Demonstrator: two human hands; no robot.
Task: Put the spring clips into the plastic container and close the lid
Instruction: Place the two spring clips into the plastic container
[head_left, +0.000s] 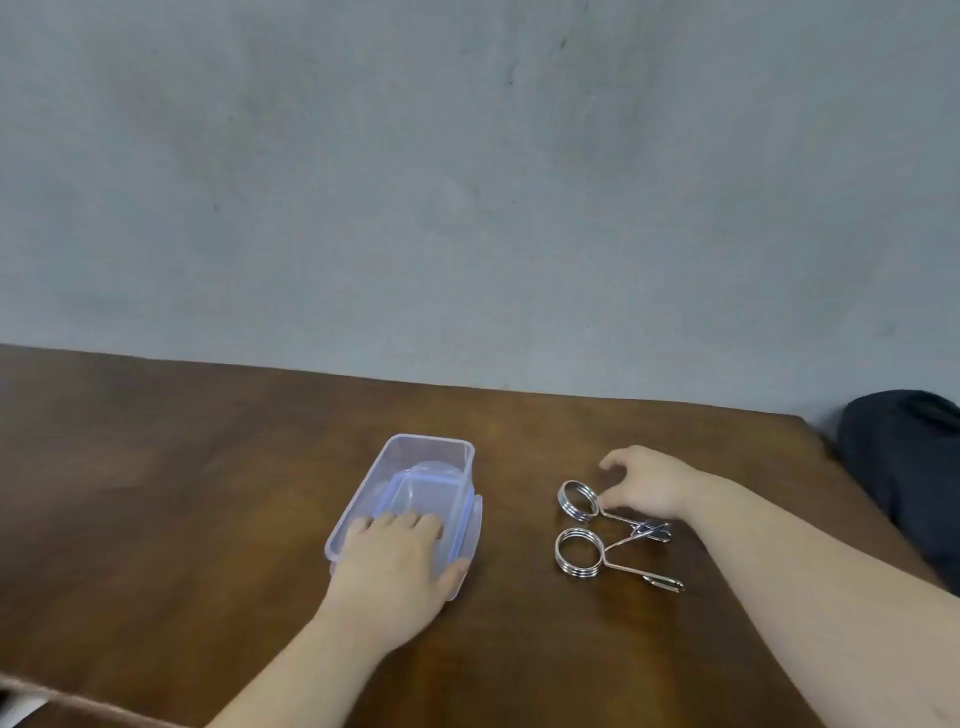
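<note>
Resting hand, left (392, 558): lies on the near end of the plastic container (415, 467), fingers (410, 522) together and hooked over its rim, thumb along the right side; a loose hold rather than a clamp.
Container: clear box, lower centre of frame, on the brown table (182, 493); long axis runs from near left to far right, open side up.
Lid (470, 525): clear with a blue seal, appears to sit under or against the box on its right; exact seating cannot be told.
Right hand (652, 486): right of centre, fingers spread and curled, fingertips at the far spring clip (602, 506); not closed on it.
Far clip: chrome coil to the left, handles pointing right and slightly toward the camera.
Near clip (597, 556): just below it in frame, same heading, coil left, handles right; untouched.
Clips: close together, well apart from the container.
Writing: none readable.
Right edge: dark object (909, 467), unclear.
</note>
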